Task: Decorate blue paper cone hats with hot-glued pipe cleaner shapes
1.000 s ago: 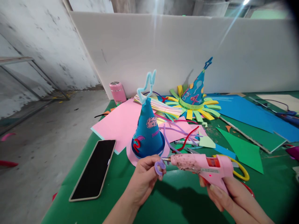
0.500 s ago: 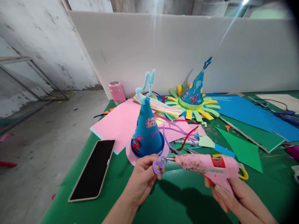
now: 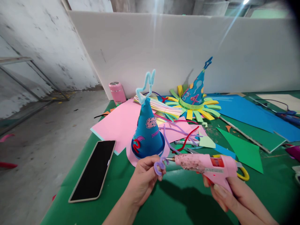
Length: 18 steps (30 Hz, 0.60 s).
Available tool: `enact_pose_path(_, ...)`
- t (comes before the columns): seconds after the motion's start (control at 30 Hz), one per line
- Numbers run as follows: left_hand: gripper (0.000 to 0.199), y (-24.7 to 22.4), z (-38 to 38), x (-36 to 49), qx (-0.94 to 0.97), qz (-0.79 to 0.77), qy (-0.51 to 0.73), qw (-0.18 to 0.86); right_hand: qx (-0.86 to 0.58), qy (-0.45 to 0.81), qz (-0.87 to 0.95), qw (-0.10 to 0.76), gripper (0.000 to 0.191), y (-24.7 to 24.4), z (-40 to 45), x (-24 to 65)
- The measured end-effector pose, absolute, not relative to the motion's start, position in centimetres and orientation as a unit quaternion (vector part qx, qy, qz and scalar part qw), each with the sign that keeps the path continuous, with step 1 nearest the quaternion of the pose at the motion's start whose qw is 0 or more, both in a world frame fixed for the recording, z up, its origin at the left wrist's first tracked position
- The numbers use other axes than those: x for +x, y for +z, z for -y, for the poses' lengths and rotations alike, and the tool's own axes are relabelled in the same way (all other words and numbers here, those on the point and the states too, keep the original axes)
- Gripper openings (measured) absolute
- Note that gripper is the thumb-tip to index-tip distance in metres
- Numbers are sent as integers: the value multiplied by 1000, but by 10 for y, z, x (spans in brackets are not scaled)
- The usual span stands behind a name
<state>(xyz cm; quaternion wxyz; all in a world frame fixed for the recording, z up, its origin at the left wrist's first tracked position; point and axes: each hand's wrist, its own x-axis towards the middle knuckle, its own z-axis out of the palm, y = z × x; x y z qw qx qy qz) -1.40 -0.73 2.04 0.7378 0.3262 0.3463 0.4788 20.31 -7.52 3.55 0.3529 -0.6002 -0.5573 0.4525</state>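
Note:
Between its fingertips my left hand [image 3: 143,178] pinches a small curled purple pipe cleaner [image 3: 159,167]. My right hand [image 3: 231,194] is wrapped round the grip of a pink glue gun [image 3: 206,167], whose metal nozzle points left and meets the right side of the purple curl. Just behind my left hand stands a blue cone hat [image 3: 148,134] with a pink brim, a light blue pipe cleaner on its tip and stickers on its side. Whether glue is coming out is too small to tell.
A black phone [image 3: 93,172] lies at the left. A pink bottle [image 3: 117,93], a second blue hat [image 3: 194,92] with a yellow and green fringe, coloured paper [image 3: 243,112] and yellow-handled scissors [image 3: 245,175] are on the green table [image 3: 131,215]. Behind stands a white board [image 3: 175,47].
The glue gun has shifted slightly left in my right hand, its nozzle moving further over the purple curl. My left hand has hardly moved.

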Motion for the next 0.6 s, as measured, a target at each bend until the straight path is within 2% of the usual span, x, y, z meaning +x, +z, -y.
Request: enact_pose_path(0.6, 12, 22, 7, -13, 321, -343, 485, 738, -594, 426, 597, 331, 31, 36, 76, 202)
